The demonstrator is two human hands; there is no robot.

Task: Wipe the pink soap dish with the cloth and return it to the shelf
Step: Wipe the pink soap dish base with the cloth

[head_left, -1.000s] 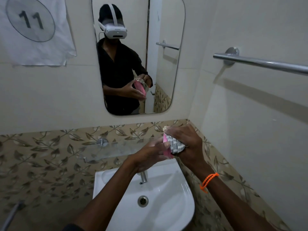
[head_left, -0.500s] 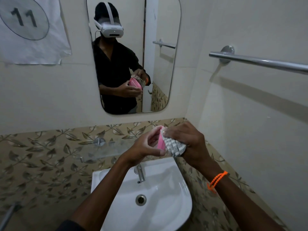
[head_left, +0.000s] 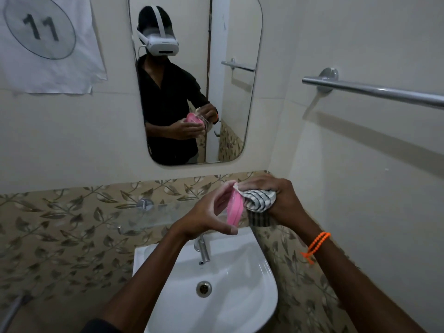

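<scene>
The pink soap dish [head_left: 234,209] stands on edge in front of me, above the basin. My left hand [head_left: 209,216] holds it, fingers along its top rim and thumb under its lower end. My right hand [head_left: 274,197] grips a bunched white cloth with dark stripes [head_left: 258,200] and presses it against the dish's right face. The glass shelf [head_left: 144,216] runs along the leaf-patterned tiles behind and left of my hands, with nothing on its visible part.
A white washbasin [head_left: 240,296] with a chrome tap [head_left: 203,249] sits below my hands. A mirror [head_left: 228,44] hangs above the shelf. A chrome towel rail [head_left: 374,91] juts from the right wall. A paper sign marked 11 [head_left: 45,42] hangs top left.
My left hand has shifted its hold, so more of the pink dish shows on edge. The cloth in my right hand keeps rubbing against it. The hands stay above the basin.
</scene>
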